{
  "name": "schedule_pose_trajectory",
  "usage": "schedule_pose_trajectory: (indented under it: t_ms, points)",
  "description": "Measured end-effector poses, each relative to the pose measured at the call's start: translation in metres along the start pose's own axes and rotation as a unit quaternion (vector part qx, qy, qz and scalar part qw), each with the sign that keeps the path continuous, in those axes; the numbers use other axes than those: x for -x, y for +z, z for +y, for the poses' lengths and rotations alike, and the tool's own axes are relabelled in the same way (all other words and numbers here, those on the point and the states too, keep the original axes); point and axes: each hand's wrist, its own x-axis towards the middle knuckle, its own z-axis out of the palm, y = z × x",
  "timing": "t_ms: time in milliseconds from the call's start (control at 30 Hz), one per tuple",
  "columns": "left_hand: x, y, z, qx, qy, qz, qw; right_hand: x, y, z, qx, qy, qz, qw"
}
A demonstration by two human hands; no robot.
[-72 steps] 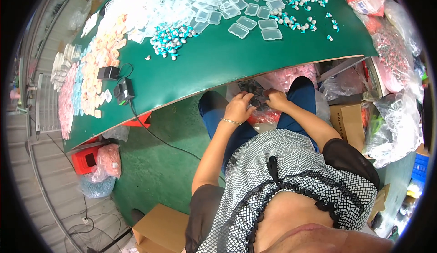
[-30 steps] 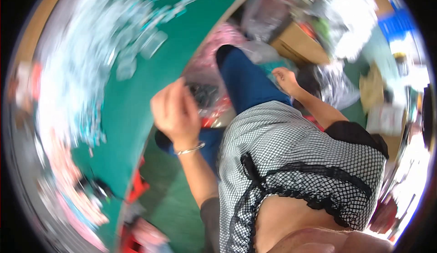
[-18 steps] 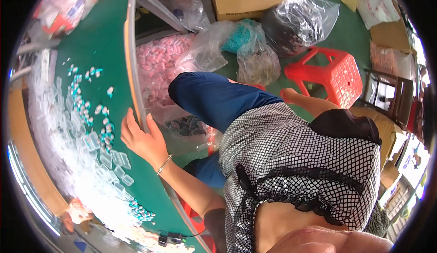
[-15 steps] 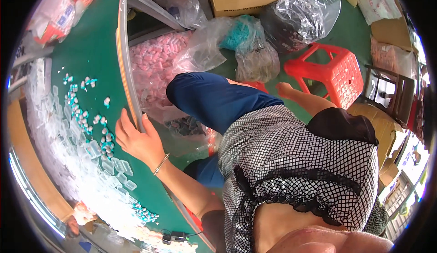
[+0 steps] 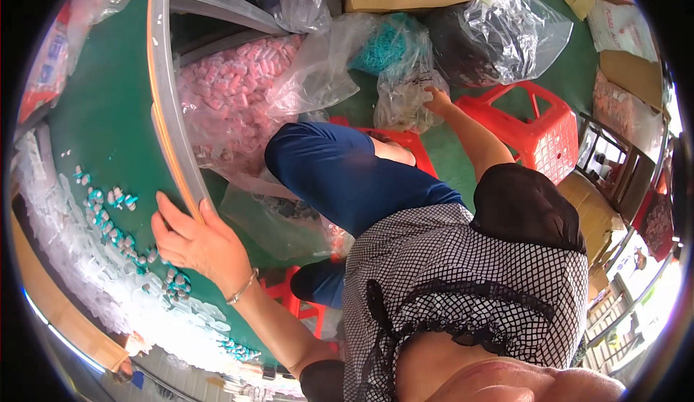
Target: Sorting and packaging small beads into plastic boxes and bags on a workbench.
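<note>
Head view: your left hand rests, open, on the edge of the green table. Your right hand is at a clear plastic bag near a red stool; whether its grip is closed, I cannot tell.

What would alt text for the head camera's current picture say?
A person's left hand rests on the edge of a green table bearing teal-and-grey pieces, while the right hand is at a clear plastic bag near a red stool.
</note>
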Motion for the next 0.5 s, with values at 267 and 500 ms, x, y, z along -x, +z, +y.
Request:
schedule_pose_trajectory:
  t_ms: [267, 500]
  points:
    - [0.000, 0.000, 0.004, -0.004, -0.022, -0.042, 0.999, -0.062, -0.017, -0.029, -0.229, 0.096, -0.084, 0.965]
    - [0.002, -0.015, -0.011, -0.074, -0.037, -0.083, 0.993, -0.083, 0.048, -0.094, -0.302, 0.199, -0.127, 0.924]
